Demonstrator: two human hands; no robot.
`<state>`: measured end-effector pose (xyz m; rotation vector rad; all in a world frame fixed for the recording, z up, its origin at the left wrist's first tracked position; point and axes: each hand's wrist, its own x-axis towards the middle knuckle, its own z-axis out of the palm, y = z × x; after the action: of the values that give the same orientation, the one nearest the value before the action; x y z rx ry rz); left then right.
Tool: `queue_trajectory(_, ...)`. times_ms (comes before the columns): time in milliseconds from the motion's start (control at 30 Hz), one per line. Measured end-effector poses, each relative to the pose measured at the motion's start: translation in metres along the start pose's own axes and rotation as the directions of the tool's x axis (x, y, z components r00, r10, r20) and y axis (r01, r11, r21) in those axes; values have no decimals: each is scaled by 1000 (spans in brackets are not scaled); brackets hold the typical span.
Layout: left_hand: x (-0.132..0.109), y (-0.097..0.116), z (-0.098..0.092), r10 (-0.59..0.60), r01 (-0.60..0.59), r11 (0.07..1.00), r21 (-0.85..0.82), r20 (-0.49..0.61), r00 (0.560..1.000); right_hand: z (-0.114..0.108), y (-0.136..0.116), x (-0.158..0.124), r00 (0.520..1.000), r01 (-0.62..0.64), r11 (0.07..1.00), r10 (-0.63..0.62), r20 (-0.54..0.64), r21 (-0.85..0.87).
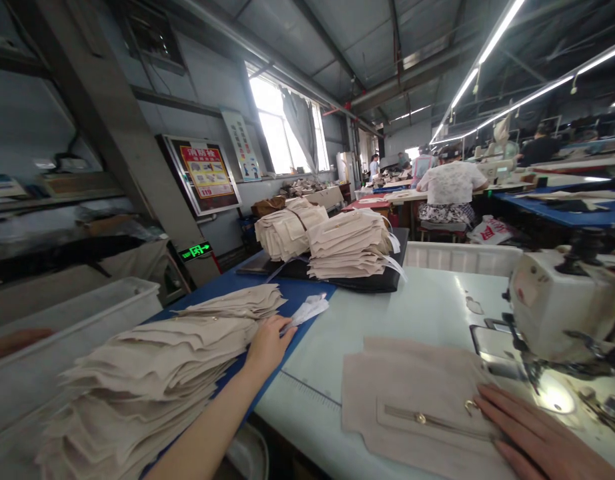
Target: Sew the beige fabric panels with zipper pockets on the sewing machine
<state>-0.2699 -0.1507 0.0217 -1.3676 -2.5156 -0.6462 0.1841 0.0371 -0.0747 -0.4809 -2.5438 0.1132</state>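
Note:
My left hand [271, 343] reaches over the blue surface. Its fingers and thumb close on the near end of a small bunch of white labels [310, 308]; the exact grip is partly hidden. Beside it fans a tall stack of beige fabric pieces [152, 360]. My right hand [532, 427] lies with fingers stretched out on the right edge of a beige fabric panel [412, 380]. This panel rests flat on the pale tabletop [307, 373] and has a zipper [437, 423] with a gold-coloured pull. A sewing machine [567, 300] stands just beyond my right hand, its lamp lit.
Bundled beige pieces [347, 243] sit on a black folded sheet [377, 283] at the table's back. A white bin [462, 257] stands behind the table, another bin [112, 300] at the left. A person in a patterned white top [450, 180] sits farther off.

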Motion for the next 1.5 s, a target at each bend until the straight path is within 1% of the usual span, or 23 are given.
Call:
queue_trajectory(133,1,-5,2,11,-11,999,-45,-14,1000,11,9,-7,1000,12,1000,-12,-15,-11)
queue_trajectory(233,0,-4,1,5,-6,998,-66,-19,1000,12,11,-9,1000,28,999,-28,-10,-27)
queue_trajectory(433,-1,0,-2,-20,17,996,-88,-31,999,14,14,-13,1000,3,1000,-3,-4,-23)
queue_trajectory(567,-1,3,-4,-41,38,995,-94,-28,999,15,15,-15,1000,17,1000,-17,-1,-26)
queue_trajectory(800,0,4,-10,-73,73,990,-117,2,997,9,11,-12,997,69,996,-70,-16,-61)
queue_trajectory(900,2,2,-8,-84,83,988,-133,1,996,6,9,-10,992,119,988,-122,-20,-100)
queue_trajectory(1033,4,2,-4,-96,93,985,-148,-13,995,1,4,-7,993,111,990,-113,-17,-91)
queue_trajectory(1233,5,2,-3,-115,108,981,-162,-35,993,-6,-2,-2,980,171,970,-185,-67,-174)
queue_trajectory(1400,6,0,-3,-156,145,973,-179,-45,987,-7,-3,-3,990,128,983,-135,-47,-132)
queue_trajectory(1500,6,-2,-3,-188,172,966,-193,-63,980,-9,-7,-1,999,46,997,-46,4,-62)
